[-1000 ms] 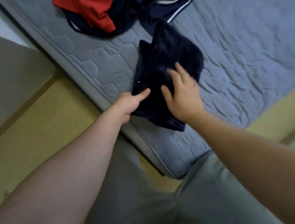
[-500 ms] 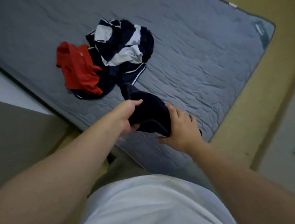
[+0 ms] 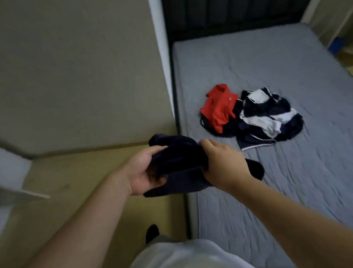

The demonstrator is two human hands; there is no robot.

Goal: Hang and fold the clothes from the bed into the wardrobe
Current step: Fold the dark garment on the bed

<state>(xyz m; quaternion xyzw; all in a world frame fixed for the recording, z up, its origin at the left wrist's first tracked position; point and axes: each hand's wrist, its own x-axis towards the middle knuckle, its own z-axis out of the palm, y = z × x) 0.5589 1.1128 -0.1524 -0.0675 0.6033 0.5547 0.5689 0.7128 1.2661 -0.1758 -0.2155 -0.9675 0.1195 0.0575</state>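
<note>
Grey bed (image 3: pixel 271 67) carries a red garment (image 3: pixel 219 107) beside a navy-and-white pile (image 3: pixel 269 118). Nearer, beside the bed's edge, the left hand (image 3: pixel 142 174) and right hand (image 3: pixel 224 165) both grip a folded dark navy garment (image 3: pixel 180 161), lifted off the bed.

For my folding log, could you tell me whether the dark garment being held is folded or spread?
Folded: the dark garment is a compact, layered bundle gripped by the left hand and right hand.
</note>
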